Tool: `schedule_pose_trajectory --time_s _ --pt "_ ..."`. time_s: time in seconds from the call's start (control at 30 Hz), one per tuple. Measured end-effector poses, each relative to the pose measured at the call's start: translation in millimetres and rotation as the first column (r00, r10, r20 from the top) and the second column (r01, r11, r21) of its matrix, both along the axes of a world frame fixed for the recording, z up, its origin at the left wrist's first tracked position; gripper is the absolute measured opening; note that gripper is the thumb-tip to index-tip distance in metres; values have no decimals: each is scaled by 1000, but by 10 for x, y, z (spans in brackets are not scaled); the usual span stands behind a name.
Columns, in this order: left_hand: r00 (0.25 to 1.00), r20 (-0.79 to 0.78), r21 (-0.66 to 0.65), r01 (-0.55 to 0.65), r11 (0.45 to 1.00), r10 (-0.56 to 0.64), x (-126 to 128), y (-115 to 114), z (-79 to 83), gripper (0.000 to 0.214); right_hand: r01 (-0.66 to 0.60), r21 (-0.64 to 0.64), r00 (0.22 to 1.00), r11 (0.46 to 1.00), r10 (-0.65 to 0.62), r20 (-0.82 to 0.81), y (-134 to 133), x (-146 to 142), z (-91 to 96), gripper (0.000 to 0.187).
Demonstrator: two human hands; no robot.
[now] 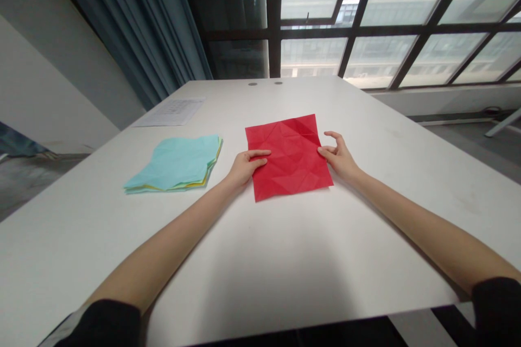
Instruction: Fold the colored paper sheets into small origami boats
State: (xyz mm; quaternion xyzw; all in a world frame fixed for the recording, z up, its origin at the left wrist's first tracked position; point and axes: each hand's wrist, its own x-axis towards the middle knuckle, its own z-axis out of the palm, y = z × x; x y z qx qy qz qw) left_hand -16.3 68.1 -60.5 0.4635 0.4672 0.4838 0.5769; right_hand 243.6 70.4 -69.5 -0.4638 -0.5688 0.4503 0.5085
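A square sheet of red paper (291, 160), covered in crease lines, is spread out over the white table. My left hand (245, 167) grips its left edge, thumb and index finger lying on top of the sheet and the other fingers partly hidden. At the right edge, my right hand (340, 157) pinches the paper near the thumb, with its index finger raised and curved away from the sheet. Left of my left hand lies a stack of coloured paper (179, 162), light blue on top with yellow and green edges showing beneath.
A printed white sheet (170, 112) lies at the table's far left edge. Two round grey discs (253, 84) sit near the far end of the white table (285, 260). Beyond it are a blue curtain (134, 21) and dark-framed windows (313, 54).
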Motion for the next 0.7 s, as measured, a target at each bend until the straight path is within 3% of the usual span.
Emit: schedule_pose_trajectory --time_s 0.3,0.57,0.7 --pt "1000 -6 3 -2 1000 2 -16 12 -17 37 -12 55 1000 998 11 23 -1 24 -10 44" --pt "1000 31 -30 2 1000 -1 -23 27 -45 38 -138 219 978 966 98 183 -21 51 -43 35" --pt "999 42 -40 8 999 -6 -17 19 -26 38 -176 197 965 965 130 229 5 68 -124 37"
